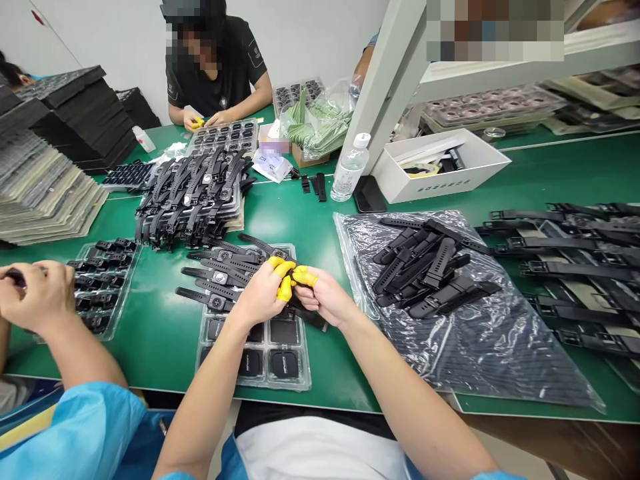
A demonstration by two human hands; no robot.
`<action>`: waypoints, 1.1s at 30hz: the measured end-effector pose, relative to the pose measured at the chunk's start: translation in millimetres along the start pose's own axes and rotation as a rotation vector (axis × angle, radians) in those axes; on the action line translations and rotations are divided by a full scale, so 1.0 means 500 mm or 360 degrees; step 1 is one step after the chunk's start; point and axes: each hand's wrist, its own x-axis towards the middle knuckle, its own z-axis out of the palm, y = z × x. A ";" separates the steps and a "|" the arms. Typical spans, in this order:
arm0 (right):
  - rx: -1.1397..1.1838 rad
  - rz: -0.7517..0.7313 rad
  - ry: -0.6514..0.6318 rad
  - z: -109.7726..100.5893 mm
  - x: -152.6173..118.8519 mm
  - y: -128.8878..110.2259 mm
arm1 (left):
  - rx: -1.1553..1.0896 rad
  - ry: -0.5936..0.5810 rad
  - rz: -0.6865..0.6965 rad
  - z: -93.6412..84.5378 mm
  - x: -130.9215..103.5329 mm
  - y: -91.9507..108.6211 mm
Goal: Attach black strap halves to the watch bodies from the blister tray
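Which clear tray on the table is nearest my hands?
The clear tray below your left hand, with square black pieces in its front pockets. The others lie farther off, leftward or toward the back.

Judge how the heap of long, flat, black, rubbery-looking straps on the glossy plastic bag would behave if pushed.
The heap of straps would likely spread and slide, since the pieces lie loose and crossed. Single straps are probably springy rather than floppy, as most lie nearly straight. The wrinkled plastic bag beneath might let them slip, its surface looking glossy.
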 end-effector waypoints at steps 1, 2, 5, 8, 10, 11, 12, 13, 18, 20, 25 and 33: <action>-0.0026 0.0003 0.0005 0.001 0.000 -0.001 | -0.0010 -0.0003 -0.0001 -0.001 0.000 0.000; -0.0047 -0.0003 0.0012 0.002 -0.001 -0.001 | -0.0039 -0.0002 0.0000 -0.003 0.000 0.000; -0.0082 -0.0038 0.0004 0.005 -0.002 -0.003 | -0.0203 0.0010 -0.0009 -0.009 0.001 0.001; -0.0067 -0.0105 -0.0014 0.006 -0.001 -0.001 | -0.0337 0.0028 -0.0060 -0.010 0.001 0.003; -0.0117 -0.0247 -0.0003 0.004 0.001 0.003 | -0.0389 0.0064 -0.0081 -0.008 0.003 0.005; -0.0198 -0.0355 0.0020 0.003 0.002 0.005 | -0.0412 0.0096 -0.0086 -0.008 0.004 0.006; -0.0322 -0.0479 0.0058 0.001 0.002 0.007 | -0.0429 0.0133 -0.0091 -0.010 0.005 0.008; -0.0489 -0.0606 0.0105 -0.001 0.002 0.008 | -0.0431 0.0167 -0.0100 -0.015 0.007 0.010; -0.1388 -0.0960 0.0178 -0.021 -0.004 -0.002 | -0.0204 0.0243 -0.0243 -0.090 0.011 0.011; -0.1639 -0.0985 0.0155 -0.031 -0.008 -0.010 | -0.0038 0.0174 -0.0345 -0.134 0.006 0.005; -0.2005 -0.0982 0.0111 -0.045 -0.020 -0.028 | 0.0689 -0.0233 -0.0413 -0.208 -0.025 -0.005; -0.1638 -0.1141 0.0422 -0.082 -0.030 -0.059 | 0.0495 -0.0497 -0.0226 -0.197 -0.091 0.079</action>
